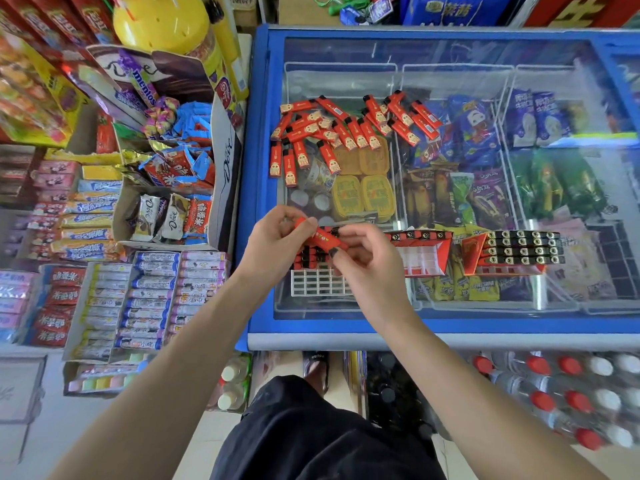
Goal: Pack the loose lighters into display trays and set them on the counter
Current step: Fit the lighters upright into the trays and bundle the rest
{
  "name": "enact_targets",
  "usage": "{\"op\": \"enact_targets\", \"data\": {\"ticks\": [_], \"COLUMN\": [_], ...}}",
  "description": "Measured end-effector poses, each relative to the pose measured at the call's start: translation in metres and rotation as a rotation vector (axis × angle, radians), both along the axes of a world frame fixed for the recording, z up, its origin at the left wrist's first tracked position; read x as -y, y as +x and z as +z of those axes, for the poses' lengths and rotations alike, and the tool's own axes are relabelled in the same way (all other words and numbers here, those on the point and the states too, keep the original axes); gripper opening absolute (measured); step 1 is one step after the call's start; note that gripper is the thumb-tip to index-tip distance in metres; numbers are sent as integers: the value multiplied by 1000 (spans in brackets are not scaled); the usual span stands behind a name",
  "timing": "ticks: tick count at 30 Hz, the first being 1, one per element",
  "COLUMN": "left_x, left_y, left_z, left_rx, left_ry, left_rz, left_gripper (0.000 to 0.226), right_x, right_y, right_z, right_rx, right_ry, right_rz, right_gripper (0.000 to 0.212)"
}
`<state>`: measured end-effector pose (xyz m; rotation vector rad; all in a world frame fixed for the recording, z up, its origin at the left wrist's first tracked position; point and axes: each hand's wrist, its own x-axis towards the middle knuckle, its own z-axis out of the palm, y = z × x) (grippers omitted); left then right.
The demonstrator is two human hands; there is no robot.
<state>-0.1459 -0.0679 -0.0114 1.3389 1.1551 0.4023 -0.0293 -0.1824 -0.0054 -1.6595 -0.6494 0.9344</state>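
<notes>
A red lighter (323, 238) is pinched at both ends by the left hand (277, 244) and right hand (367, 261), apparently to be turned for slotting into the half-filled tray (317, 282) beneath, while the loose pile (346, 129) is left at twelve o'clock.

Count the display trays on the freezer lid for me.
3: one part-filled tray under the hands, one mostly empty right of it, one full farthest right. More may be hidden.

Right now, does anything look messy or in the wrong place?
Yes. A heap of loose red lighters lies scattered on the freezer's glass lid, pointing every way. Nearer, the full tray has neat rows, while the tray under the hands is only partly filled. Both hands, left and right, hold one lighter.
</notes>
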Motion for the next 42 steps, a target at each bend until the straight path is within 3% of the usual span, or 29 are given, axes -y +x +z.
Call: {"op": "enact_targets", "data": {"ticks": [7,12,15,20,32,42], "left_x": [1,2,2,1,-2,-2], "left_y": [-12,-21,-22,-21,-21,-20], "left_z": [-11,-27,-33,-34,-38,-39], "left_rx": [-170,-344,-466,-492,-442,-419], "left_ry": [259,566,666,633,626,634], "left_rz": [-188,-318,-412,-459,-457,-449], "left_gripper": [3,25,37,40,40,39], "right_x": [7,15,20,26,9,9], "right_y": [15,25,27,25,10,11], "right_z": [-1,-7,-7,-15,-68,-79], "right_rx": [127,249,197,243,990,1071], "right_ry": [13,-5,-30,-74,-5,1], "right_rz": [-62,63,72,182,467,472], "right_gripper": [21,19,17,23,15,5]}}
